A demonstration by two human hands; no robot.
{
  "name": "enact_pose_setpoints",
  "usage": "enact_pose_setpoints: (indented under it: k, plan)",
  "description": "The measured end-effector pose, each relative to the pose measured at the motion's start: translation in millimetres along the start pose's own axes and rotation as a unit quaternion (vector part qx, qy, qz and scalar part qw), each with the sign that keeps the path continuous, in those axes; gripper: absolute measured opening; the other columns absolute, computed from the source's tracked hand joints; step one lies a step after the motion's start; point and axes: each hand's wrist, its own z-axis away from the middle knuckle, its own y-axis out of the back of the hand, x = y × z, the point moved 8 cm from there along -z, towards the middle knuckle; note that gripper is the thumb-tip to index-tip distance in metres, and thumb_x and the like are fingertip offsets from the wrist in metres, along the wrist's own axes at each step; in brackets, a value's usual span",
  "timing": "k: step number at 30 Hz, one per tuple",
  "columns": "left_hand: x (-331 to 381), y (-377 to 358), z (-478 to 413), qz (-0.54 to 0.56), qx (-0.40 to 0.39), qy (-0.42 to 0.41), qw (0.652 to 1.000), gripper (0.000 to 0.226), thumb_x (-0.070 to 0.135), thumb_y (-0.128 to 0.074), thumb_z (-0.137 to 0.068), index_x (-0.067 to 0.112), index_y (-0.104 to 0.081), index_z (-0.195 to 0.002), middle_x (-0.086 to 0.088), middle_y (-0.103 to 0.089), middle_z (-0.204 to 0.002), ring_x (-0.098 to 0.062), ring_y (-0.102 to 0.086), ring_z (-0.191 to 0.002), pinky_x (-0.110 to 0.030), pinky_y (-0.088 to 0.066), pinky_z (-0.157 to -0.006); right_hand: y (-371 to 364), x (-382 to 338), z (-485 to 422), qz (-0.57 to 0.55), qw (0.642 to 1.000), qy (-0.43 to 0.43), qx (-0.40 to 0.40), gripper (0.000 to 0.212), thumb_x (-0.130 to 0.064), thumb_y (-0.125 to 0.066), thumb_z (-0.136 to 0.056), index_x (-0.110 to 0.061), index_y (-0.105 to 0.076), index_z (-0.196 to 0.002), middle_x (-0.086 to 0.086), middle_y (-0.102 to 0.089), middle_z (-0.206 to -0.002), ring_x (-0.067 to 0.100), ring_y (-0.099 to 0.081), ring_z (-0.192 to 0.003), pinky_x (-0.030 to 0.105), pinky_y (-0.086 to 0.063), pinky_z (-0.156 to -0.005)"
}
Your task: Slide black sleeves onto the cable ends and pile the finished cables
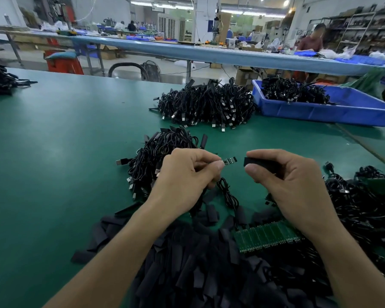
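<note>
Here the left hand (187,176) pinches the end of a thin black cable (227,192) between thumb and curled forefinger, so that the small green circuit board (229,161) at its tip sticks out bare towards the other hand. The rest of the cable hangs down in a loose loop. The right hand (293,185) holds a short flat black sleeve (252,162) between thumb and fingers, its open mouth facing the board. The two are level and near each other but not touching, which seems a line-up for sliding the sleeve on; that step is not yet done. A heap of loose black sleeves (198,263) lies at the near edge of the green table mat (53,152), within easy reach, and a green strip of joined boards (269,236) rests on it. Just behind the left hand sits a small tangle of black cables (160,152), probably the finished pile. A larger heap (207,105) and a blue plastic bin (320,112) lie farther off.
</note>
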Motion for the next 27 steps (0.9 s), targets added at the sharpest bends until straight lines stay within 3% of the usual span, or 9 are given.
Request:
enact_pose_setpoints:
  k: [5, 13, 19, 27]
  plan:
    - [1, -2, 2, 0.001, -0.005, 0.002, 1.0, 0.009, 0.021, -0.071, -0.093, 0.028, -0.074, -0.088, 0.011, -0.074, -0.071, -0.007, -0.07, -0.062, -0.021, -0.06, -0.066, 1, -2, 2, -0.008, 1.0, 0.009, 0.027, 0.021, -0.041, -0.068, -0.075, -0.04, -0.068, -0.096, -0.019, -0.074, -0.079, 0.002, -0.071, -0.072, 0.012, -0.053, -0.066]
    - [3, -5, 4, -0.002, -0.013, -0.005, 1.0, 0.006, 0.02, -0.071, -0.093, 0.024, -0.075, -0.09, 0.009, -0.074, -0.07, -0.009, -0.07, -0.06, -0.026, -0.061, -0.063, -3, -2, 5, -0.019, 0.999, 0.006, 0.034, 0.013, -0.021, -0.075, -0.081, -0.028, -0.073, -0.092, -0.014, -0.074, -0.071, -0.003, -0.066, -0.059, 0.008, -0.047, -0.055]
    - [2, -7, 3, 0.008, -0.018, -0.003, 1.0, 0.007, 0.02, -0.07, -0.093, 0.023, -0.075, -0.089, 0.007, -0.074, -0.07, -0.01, -0.07, -0.059, -0.026, -0.061, -0.065, -6, 1, 5, -0.033, 0.999, -0.012, 0.03, 0.023, -0.036, -0.072, -0.073, -0.028, -0.074, -0.093, -0.015, -0.074, -0.072, 0.0, -0.067, -0.058, 0.01, -0.048, -0.054]
    - [0, -11, 2, 0.044, -0.046, 0.004, 0.998, 0.006, 0.017, -0.069, -0.094, 0.018, -0.075, -0.093, 0.003, -0.072, -0.068, -0.011, -0.067, -0.059, -0.028, -0.061, -0.067, -7, 5, 5, -0.049, 0.998, -0.019, 0.026, 0.028, -0.038, -0.075, -0.07, -0.034, -0.071, -0.097, -0.011, -0.075, -0.073, 0.003, -0.068, -0.06, 0.013, -0.051, -0.057]
